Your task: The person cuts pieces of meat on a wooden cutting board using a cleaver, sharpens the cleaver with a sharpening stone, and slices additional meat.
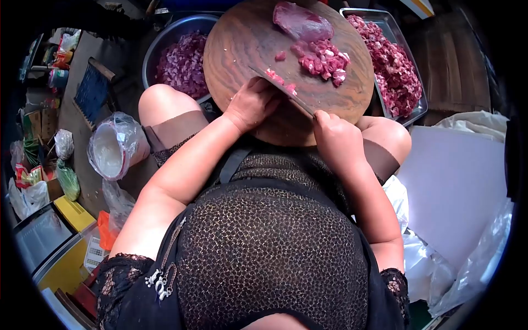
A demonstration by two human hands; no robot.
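Observation:
My right hand (pixel 338 137) is closed round the handle end of a knife (pixel 294 100), its blade slanting up to the left over a round wooden chopping board (pixel 236 41). At the near side of the blade, my left hand (pixel 254 104) has its fingers bent against or close to the metal; whether anything is under them is hidden. Small bits of cut meat (pixel 280 81) lie along the blade's far side. Farther back on the board rest a heap of meat chunks (pixel 325 61) and a larger whole piece of meat (pixel 302 23).
Left of the board stands a metal bowl of diced meat (pixel 181 66); to its right, a metal tray (pixel 422 110) heaped with chopped meat. A bag-lined bucket (pixel 110 151) is by my left knee. A pale flat panel (pixel 451 181) and plastic sheeting (pixel 478 264) lie at the right.

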